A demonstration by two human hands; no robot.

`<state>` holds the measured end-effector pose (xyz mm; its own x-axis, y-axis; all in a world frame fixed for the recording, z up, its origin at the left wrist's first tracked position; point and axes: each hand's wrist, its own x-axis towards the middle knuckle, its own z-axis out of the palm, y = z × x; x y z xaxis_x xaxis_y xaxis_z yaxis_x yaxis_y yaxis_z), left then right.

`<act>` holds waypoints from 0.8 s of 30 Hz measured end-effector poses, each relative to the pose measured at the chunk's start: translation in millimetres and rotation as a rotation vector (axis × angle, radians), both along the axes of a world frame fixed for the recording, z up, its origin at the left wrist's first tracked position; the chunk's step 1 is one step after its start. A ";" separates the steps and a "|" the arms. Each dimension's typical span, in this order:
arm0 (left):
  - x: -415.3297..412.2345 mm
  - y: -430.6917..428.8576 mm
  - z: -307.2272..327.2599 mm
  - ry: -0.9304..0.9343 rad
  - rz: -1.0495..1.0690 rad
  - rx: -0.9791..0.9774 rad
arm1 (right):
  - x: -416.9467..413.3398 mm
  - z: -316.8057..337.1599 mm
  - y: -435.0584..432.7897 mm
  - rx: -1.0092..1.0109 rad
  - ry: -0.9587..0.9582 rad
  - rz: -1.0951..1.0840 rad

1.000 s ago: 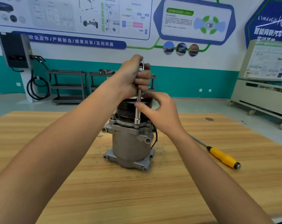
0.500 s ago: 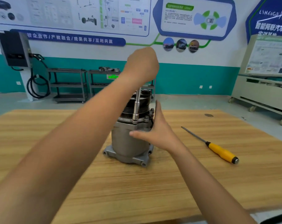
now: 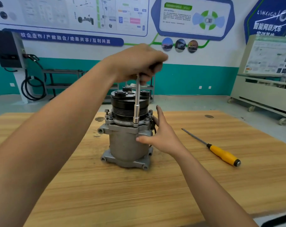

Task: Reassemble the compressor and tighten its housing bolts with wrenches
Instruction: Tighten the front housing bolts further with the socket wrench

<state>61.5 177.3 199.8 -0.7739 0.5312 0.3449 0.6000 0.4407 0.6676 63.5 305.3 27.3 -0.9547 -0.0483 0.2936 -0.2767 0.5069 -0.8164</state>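
A grey metal compressor stands upright in the middle of the wooden table, with a black grooved pulley on top. A chrome socket wrench stands vertically on a housing bolt at the front of the upper flange. My left hand grips the wrench's top from above. My right hand rests against the compressor's right side, fingers straight and thumb on the body. Other bolts stick up around the flange.
A screwdriver with a yellow handle lies on the table to the right of the compressor. Beyond the table are metal shelf carts, a wall charger with a cable at left and a wheeled display stand at right.
My right hand let go of the wrench shaft and dropped to brace the compressor's right side. My left hand turned on the wrench's top, its fingers now facing away from me.
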 end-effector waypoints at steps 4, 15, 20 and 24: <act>17.4 28.7 2.4 0.626 0.564 -0.532 | -2.7 -0.1 1.3 -0.018 -0.019 0.011; 4.4 22.6 -31.6 0.384 -0.008 0.622 | -16.7 -0.2 12.9 -0.058 -0.071 0.063; -6.0 4.2 -24.8 -0.093 -0.232 0.812 | -24.1 0.2 19.8 -0.160 -0.152 0.153; -4.7 23.9 -34.4 0.222 0.203 0.762 | -25.9 -3.0 18.9 -0.187 -0.152 0.143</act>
<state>56.9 201.3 165.4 -0.7011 -0.0540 0.7110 0.7107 0.0281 0.7029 37.6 324.2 24.3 -0.9758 -0.1444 0.1643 -0.2021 0.3080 -0.9297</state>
